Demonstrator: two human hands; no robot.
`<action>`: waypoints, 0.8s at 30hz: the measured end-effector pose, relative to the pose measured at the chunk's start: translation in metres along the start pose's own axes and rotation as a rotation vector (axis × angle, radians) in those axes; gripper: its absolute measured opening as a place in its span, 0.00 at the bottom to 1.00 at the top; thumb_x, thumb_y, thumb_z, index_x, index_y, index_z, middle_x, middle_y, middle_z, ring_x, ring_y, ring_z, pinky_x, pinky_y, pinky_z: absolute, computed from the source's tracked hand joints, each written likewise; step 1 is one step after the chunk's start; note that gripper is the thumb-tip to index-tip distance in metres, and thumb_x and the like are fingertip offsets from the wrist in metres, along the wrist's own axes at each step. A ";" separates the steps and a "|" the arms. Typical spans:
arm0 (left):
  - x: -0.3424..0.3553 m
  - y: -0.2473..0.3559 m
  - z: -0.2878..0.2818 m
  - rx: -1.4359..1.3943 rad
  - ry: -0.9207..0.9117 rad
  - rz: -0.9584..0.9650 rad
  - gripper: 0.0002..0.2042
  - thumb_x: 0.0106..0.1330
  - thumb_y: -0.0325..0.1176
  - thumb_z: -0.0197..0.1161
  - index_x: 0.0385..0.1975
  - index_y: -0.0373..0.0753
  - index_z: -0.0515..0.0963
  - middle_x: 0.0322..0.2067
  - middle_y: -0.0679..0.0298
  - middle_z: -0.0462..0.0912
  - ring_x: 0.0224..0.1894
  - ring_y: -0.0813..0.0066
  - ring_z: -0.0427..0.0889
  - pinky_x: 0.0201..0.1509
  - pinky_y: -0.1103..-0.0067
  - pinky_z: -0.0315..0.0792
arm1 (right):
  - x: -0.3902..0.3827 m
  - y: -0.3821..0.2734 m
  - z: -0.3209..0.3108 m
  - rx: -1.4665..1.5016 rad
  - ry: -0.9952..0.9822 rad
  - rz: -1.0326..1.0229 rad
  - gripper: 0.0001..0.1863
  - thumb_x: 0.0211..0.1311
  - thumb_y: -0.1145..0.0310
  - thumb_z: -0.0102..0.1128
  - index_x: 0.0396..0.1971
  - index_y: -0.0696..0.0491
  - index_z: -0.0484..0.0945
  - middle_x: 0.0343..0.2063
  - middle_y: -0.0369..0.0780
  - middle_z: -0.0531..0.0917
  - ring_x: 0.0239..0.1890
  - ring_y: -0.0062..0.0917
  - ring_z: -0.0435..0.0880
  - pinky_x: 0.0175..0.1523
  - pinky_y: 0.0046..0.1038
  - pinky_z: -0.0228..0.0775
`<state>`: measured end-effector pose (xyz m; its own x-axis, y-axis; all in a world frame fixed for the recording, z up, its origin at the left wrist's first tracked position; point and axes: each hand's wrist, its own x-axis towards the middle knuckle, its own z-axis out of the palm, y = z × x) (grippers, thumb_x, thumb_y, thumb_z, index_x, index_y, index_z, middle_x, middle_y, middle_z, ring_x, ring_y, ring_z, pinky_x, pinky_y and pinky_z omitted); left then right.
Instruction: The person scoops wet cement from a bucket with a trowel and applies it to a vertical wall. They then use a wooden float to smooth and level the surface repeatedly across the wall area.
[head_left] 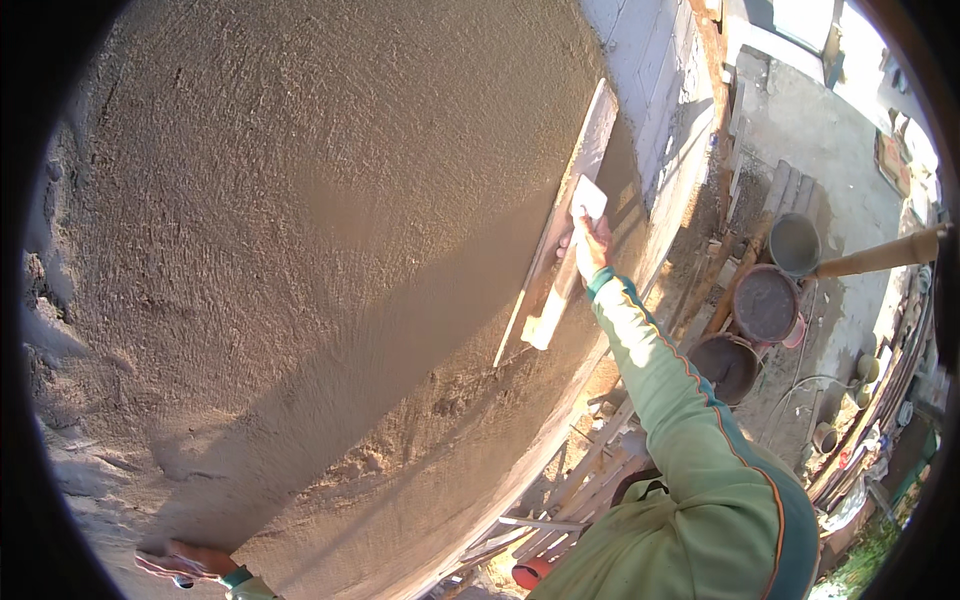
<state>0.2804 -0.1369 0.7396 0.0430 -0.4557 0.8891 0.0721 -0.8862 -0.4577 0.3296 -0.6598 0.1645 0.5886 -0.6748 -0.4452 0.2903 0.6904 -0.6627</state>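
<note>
Our right grip (592,245) clasps the float (562,215) against the mortared wall (300,190); our left grip (195,562) lies flat and open, lower left. Most looks coated; bare blocks (648,70) and rough patches (370,458) seem left.

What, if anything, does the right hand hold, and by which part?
The right hand holds a float by its handle, near the end that is higher in the picture.
</note>
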 end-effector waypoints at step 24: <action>0.008 -0.004 -0.014 -0.001 -0.016 0.021 0.42 0.73 0.68 0.36 0.75 0.38 0.56 0.75 0.49 0.54 0.78 0.47 0.48 0.79 0.50 0.44 | -0.165 0.187 -0.033 0.169 0.019 0.775 0.31 0.68 0.42 0.60 0.59 0.50 0.69 0.43 0.45 0.83 0.38 0.37 0.86 0.30 0.37 0.80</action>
<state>0.2666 -0.1382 0.7489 0.0600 -0.4729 0.8791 0.0701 -0.8765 -0.4763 0.2622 -0.4280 0.0939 0.6575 0.0112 -0.7534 -0.0859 0.9945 -0.0602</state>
